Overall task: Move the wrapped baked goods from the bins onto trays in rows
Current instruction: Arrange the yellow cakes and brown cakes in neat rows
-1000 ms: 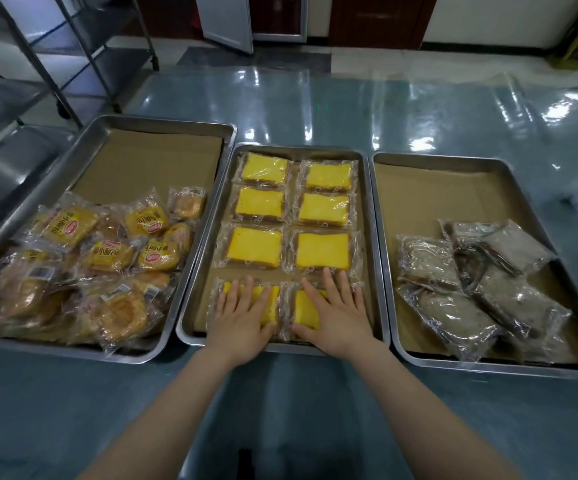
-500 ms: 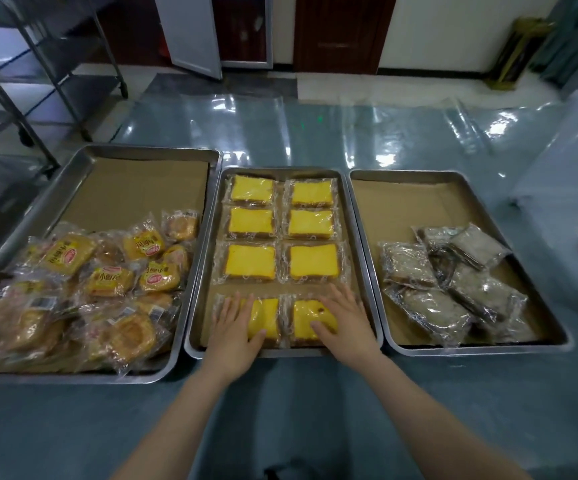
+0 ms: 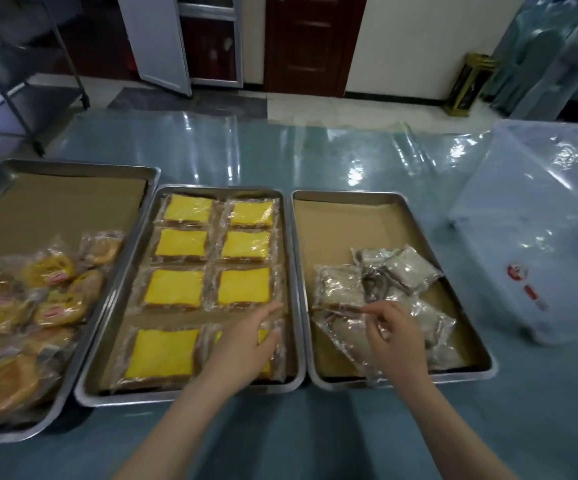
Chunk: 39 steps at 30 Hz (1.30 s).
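The middle tray (image 3: 190, 399) holds flat yellow wrapped cakes (image 3: 173, 295) in two neat columns. My left hand (image 3: 246, 344) lies open over the front right cake, fingers stretched out. The right tray (image 3: 405, 375) holds a loose heap of grey-brown wrapped pastries (image 3: 408, 268). My right hand (image 3: 396, 337) is over the front of that heap, its thumb and forefinger pinched on the top edge of the nearest brown pack (image 3: 341, 336). The left tray (image 3: 72, 165) carries a jumble of round golden wrapped pastries (image 3: 55, 306).
All three trays are lined with brown paper and sit side by side on a blue plastic-covered table. A clear plastic bin (image 3: 540, 237) lies on the table to the right. A metal rack (image 3: 20, 81) stands far left, doors behind.
Both hands left the front row of yellow cakes. My right hand crossed to the right tray's brown packs; my left hand shifted right onto the front right cake. The view lifted.
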{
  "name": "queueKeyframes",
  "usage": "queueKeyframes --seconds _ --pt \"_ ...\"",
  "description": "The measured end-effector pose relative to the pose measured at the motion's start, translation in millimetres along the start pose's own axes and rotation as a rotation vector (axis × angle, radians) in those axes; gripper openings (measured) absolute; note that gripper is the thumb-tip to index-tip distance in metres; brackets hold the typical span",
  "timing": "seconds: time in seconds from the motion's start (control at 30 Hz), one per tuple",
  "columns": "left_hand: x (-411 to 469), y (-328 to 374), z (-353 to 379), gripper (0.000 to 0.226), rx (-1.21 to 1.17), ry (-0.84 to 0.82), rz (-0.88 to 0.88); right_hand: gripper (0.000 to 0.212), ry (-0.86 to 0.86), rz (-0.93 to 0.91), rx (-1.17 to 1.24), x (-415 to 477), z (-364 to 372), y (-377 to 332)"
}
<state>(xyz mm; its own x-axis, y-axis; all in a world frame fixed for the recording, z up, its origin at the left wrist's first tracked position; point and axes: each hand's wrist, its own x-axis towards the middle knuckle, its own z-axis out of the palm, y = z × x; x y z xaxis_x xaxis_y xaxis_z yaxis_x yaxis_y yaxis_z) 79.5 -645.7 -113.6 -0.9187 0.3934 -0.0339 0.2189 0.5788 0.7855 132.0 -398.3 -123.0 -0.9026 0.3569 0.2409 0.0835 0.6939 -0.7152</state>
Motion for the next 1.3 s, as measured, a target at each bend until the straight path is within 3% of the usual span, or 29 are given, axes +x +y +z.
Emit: queueKeyframes --seconds 0.1,0.17,0.3,0.37,0.5,0.63,0.73,0.83,0.97,1.03,1.07,1.17,1.3 --pt "35 31 44 0.042 0.102 0.013 0.049 0.033 -0.019 0.054 -0.032 36 -32 47" --pt "62 49 79 0.053 0.251 -0.071 0.105 0.044 -0.09 0.062 -0.172 62 -50 80" --pt "110 63 129 0.057 0.43 -0.16 -0.056 0.081 -0.319 -0.051 -0.556 112 -74 131" --pt "123 64 142 0.066 0.512 -0.177 -0.162 0.086 -0.452 -0.153 -0.651 133 -77 144" --pt "141 61 159 0.084 0.637 -0.152 -0.307 0.077 -0.58 -0.303 -0.536 161 -70 156" --pt "180 51 151 0.095 0.653 -0.237 -0.282 0.072 -0.52 -0.156 -0.262 176 -70 163" --pt "209 41 136 0.09 0.641 -0.351 -0.208 0.048 -0.375 0.021 -0.082 184 -67 163" --pt "236 34 126 0.087 0.723 -0.379 -0.14 0.029 -0.161 0.078 -0.011 203 -57 159" --pt "270 33 117 0.09 0.913 -0.197 -0.007 0.034 -0.002 -0.008 -0.033 230 -41 148" --pt "278 32 123 0.091 0.834 -0.053 -0.043 0.046 -0.075 -0.119 -0.161 245 -28 145" --pt "279 30 128 0.088 0.782 -0.038 -0.07 0.053 -0.206 -0.143 -0.279 251 -22 145" --pt "277 26 151 0.065 0.748 -0.141 -0.115 0.063 -0.571 -0.106 -0.462 264 -6 150" --pt "288 18 157 0.058 0.809 -0.184 -0.074 0.052 -0.536 -0.065 -0.465 281 7 154"
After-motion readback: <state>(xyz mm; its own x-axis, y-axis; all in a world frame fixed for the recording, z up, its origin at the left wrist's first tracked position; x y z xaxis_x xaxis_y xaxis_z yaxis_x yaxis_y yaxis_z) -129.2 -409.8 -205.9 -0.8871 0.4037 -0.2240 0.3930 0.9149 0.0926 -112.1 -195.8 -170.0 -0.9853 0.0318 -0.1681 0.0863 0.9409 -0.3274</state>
